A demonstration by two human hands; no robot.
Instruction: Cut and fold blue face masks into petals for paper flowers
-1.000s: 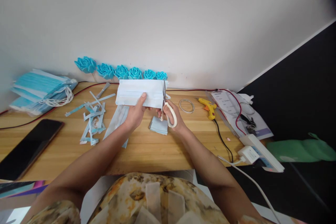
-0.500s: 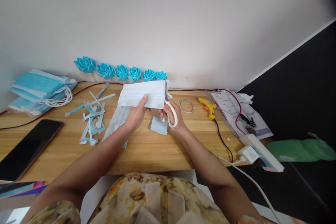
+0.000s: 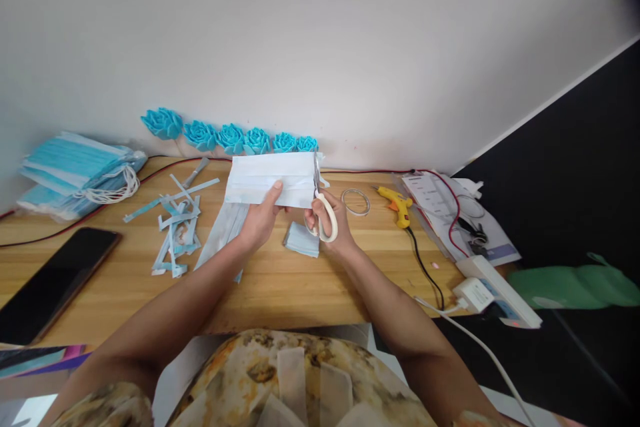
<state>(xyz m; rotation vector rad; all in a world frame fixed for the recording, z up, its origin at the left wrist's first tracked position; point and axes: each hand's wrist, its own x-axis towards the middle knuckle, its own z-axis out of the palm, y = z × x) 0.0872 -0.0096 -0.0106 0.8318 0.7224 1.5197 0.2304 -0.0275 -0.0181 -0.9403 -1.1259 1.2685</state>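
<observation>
A pale blue face mask is pinched in my left hand, thumb on top and fingers beneath. My right hand grips white-handled scissors, whose blades run up along the mask's right edge. Beyond the blades a thin strip of mask edge shows. Below the mask, a small stack of cut light-blue pieces lies on the wooden table. Longer mask sheets lie partly hidden beneath my left hand and forearm.
Cut strips are scattered at left, near a phone and a stack of masks. Several blue fabric flowers line the wall. To the right are a wire coil, a yellow glue gun, papers and a power strip.
The scissor handles have drawn closer together as the blades close at the mask's right edge. The mask has tilted very slightly; both hands stay in nearly the same place.
</observation>
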